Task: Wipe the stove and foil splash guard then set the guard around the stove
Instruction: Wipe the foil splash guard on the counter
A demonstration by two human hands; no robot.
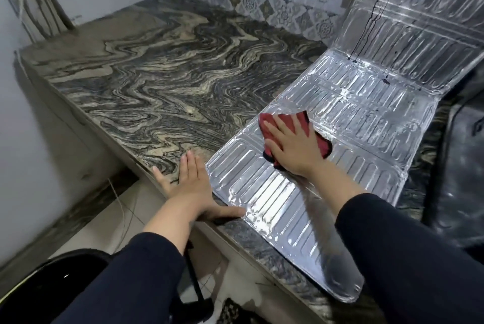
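- The foil splash guard (337, 145) is laid flat on the marble counter (146, 82), its near end overhanging the counter's front edge and its far panel folded upward.
- A red cloth (303, 124) is pressed onto the foil by the right hand (293, 148), fingers straight and spread.
- The guard's left edge is touched by the thumb of the left hand (191, 184), held flat with straight fingers on the counter.
- A dark, blurred object is seen at the right edge.

I see the ribbed silver foil splash guard (327, 119) lying mostly flat along the marbled worktop (146, 74), far panel folded upright with dark drips, a red cloth (296, 120) resting on its middle.
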